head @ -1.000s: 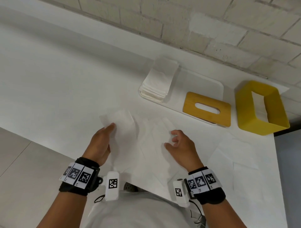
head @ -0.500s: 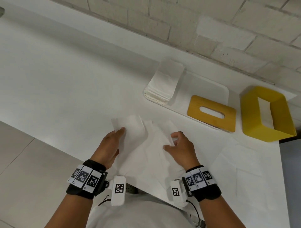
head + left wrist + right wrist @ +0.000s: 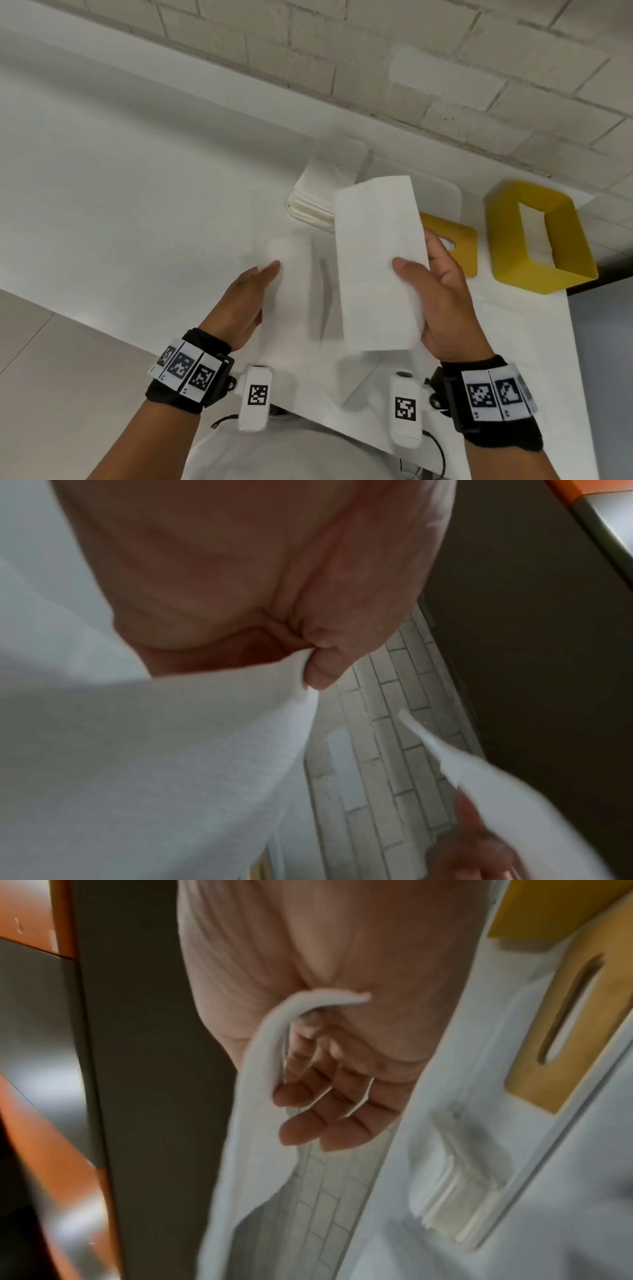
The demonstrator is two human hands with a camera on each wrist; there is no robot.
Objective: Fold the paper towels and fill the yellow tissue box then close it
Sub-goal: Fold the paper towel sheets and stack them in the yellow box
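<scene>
My right hand [image 3: 419,260] holds a folded white paper towel [image 3: 376,267] up off the table, thumb on its front and fingers [image 3: 322,1112] behind it. My left hand [image 3: 270,270] pinches the edge of a blurred white towel sheet [image 3: 291,274] between thumb [image 3: 320,669] and palm side, also lifted. I cannot tell whether both hands hold one sheet. The open yellow tissue box [image 3: 537,236] lies on its side at the right. Its wooden lid [image 3: 459,246] with a slot rests left of it, partly behind my right hand.
A stack of folded towels [image 3: 318,192] sits on the white tray [image 3: 442,192] near the brick wall. Flat unfolded sheets [image 3: 513,329] lie on the table at the right. The table's right edge runs just below the yellow box.
Both hands have lifted the towel off the table. The right hand has swung its part up and to the right, in front of the tray and lid.
</scene>
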